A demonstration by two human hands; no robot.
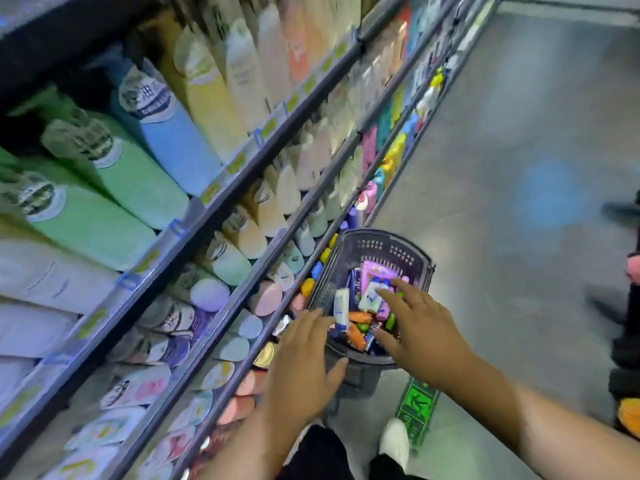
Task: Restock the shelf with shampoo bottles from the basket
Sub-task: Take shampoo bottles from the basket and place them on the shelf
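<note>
A dark plastic basket [381, 247] stands on the floor beside the shelving, filled with several small bottles and tubes. Both hands reach down over it. My left hand [303, 358] hovers over the basket's near left rim with fingers spread, its fingertips next to a white bottle with a blue base [341, 308]. My right hand [420, 327] is spread over the contents, fingertips near a white and blue bottle [370, 297] and a pink pouch [375, 271]. Neither hand holds anything. The shelf [221, 202] on the left carries rows of large shampoo bottles.
Green, blue, yellow and cream bottles [166, 133] crowd the upper shelves, smaller pastel ones fill the lower tiers. Grey aisle floor [519, 168] stretches right. My white shoe [394, 443] and a green floor sign [417, 408] lie below the basket. Another person's dark legs stand at the right edge.
</note>
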